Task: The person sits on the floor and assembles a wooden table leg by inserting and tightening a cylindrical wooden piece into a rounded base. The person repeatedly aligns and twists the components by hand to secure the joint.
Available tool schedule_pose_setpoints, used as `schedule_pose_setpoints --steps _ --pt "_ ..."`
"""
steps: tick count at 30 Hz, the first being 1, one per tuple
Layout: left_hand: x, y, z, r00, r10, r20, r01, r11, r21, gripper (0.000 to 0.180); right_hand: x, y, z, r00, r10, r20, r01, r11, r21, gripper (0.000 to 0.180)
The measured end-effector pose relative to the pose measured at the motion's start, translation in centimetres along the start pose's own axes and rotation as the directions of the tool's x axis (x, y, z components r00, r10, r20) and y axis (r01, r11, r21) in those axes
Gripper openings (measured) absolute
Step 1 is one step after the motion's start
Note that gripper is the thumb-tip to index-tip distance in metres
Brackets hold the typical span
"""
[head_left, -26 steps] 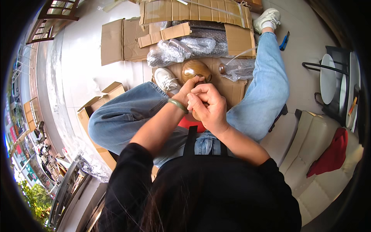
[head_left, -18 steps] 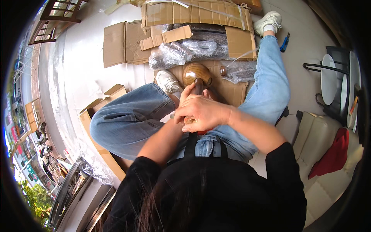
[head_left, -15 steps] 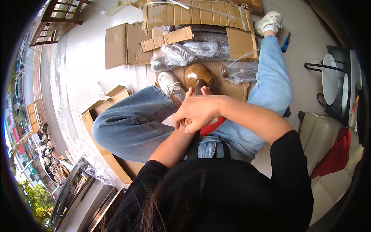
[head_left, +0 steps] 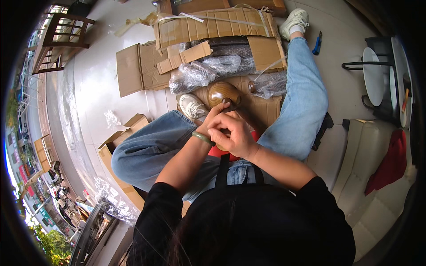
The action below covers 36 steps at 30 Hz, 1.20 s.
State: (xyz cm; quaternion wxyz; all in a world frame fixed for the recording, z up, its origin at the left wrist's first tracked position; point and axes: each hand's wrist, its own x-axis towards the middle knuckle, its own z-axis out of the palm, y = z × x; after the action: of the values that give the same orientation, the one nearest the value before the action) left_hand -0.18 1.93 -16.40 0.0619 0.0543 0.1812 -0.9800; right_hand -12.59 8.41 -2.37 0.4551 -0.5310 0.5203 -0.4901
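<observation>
A turned wooden post with a glossy, wood-grained round bulb (head_left: 220, 93) stands between my legs over a cardboard sheet. My left hand (head_left: 218, 114), below a green bangle (head_left: 203, 138), wraps round the post's dark shaft just under the bulb. Nearer my body, my right hand (head_left: 236, 134) is closed over the shaft too, crossing against the left hand. Fingers hide most of the shaft. Beyond the bulb lie bubble-wrapped long pieces (head_left: 213, 68), and another wrapped piece (head_left: 270, 83) with a brown end sits to its right.
An opened cardboard box (head_left: 213, 27) spreads across the far floor. A blue utility knife (head_left: 317, 43) lies right of my foot. Further right are a black rack with white plates (head_left: 373, 76) and a pale padded seat (head_left: 361, 155) with red cloth (head_left: 388, 162). Another carton (head_left: 116, 153) lies left.
My right hand and forearm have swung lower and nearer my body. My left wrist with its bangle has come into sight, and the left hand shows more on the shaft. The view has shifted slightly.
</observation>
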Motion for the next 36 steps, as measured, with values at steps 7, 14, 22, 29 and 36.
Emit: schedule_pose_setpoints --steps 7,14,22,29,36 --pt "0.3 -5.7 -2.2 0.858 0.468 -0.211 -0.513 0.767 -0.386 0.045 5.7 0.4 0.4 0.327 0.097 0.940 0.128 0.981 -0.146 0.030" --pt "-1.6 -3.1 -0.5 0.933 0.219 -0.287 -0.298 0.915 -0.273 0.047 2.7 0.1 1.6 0.784 -0.018 0.621 0.120 0.985 -0.123 0.021" --pt "0.8 -4.0 3.8 0.655 0.690 -0.309 -0.263 0.591 0.763 0.033 0.3 0.1 0.2 0.998 0.011 0.060 -0.014 0.999 0.050 0.013" --pt "-0.3 -5.2 -0.1 0.716 0.584 -0.383 -0.589 0.799 0.116 0.032 5.7 -0.7 -1.1 0.403 0.114 0.908 0.112 0.978 -0.173 0.038" --pt "-1.1 -5.1 1.0 0.755 0.537 -0.375 -0.519 0.840 0.158 0.032 5.9 -1.8 0.0 0.425 0.248 0.871 -0.018 0.964 -0.266 0.033"
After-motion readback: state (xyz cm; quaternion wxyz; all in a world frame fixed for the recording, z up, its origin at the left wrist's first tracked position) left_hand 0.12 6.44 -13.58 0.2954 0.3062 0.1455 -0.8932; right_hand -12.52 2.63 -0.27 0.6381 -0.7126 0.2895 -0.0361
